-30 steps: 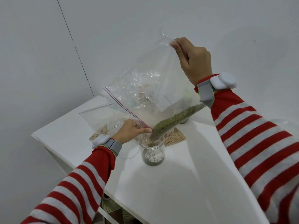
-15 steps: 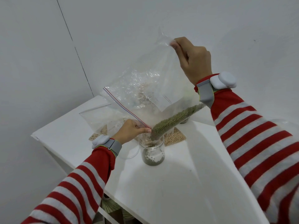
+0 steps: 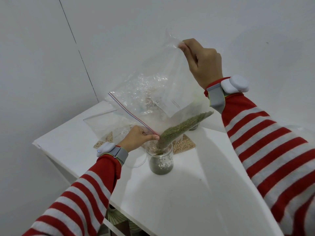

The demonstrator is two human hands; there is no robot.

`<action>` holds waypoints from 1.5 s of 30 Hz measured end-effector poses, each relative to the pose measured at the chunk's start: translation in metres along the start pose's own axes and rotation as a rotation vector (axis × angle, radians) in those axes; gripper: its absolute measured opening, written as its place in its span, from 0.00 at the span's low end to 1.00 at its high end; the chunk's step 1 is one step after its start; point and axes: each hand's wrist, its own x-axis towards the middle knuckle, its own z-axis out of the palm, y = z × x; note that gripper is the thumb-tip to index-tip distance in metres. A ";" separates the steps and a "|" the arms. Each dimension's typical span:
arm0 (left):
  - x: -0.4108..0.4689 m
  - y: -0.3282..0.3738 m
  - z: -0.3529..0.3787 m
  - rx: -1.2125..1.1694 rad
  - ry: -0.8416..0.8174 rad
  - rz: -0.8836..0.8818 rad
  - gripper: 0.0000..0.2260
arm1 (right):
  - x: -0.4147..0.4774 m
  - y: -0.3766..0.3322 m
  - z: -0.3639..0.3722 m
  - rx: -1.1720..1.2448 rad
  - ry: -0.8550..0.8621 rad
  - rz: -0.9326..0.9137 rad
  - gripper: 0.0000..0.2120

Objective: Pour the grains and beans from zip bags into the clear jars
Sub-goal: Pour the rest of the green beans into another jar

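Observation:
A large clear zip bag [image 3: 158, 92] hangs tilted over a clear jar [image 3: 161, 161] on the white table [image 3: 187, 193]. My right hand [image 3: 202, 63] pinches the bag's raised bottom corner high up. My left hand [image 3: 139, 137] pinches the bag's red-and-blue zip edge just left of the jar's mouth. Small green beans [image 3: 182, 126] lie in a band along the bag's lower fold and stream into the jar, which holds a layer of them at its bottom.
Behind the jar lie two more zip bags: one with pale grains [image 3: 109, 132] at the left, one with yellowish beans [image 3: 183, 145] at the right. Another jar [image 3: 194, 128] is partly hidden behind the bag. The table's left edge is near my left wrist.
The green beans have slid further down the bag's fold and more have fallen into the jar. Both hands keep about the same hold and place.

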 end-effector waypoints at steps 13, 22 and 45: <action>0.002 -0.002 -0.001 -0.018 -0.005 -0.003 0.06 | 0.000 0.000 -0.001 0.007 0.004 0.020 0.20; 0.003 -0.001 0.000 -0.038 -0.003 0.003 0.07 | 0.004 -0.002 -0.002 0.003 0.012 0.011 0.22; 0.000 0.000 -0.003 -0.090 0.004 0.013 0.07 | 0.008 -0.006 0.000 -0.005 0.020 -0.018 0.18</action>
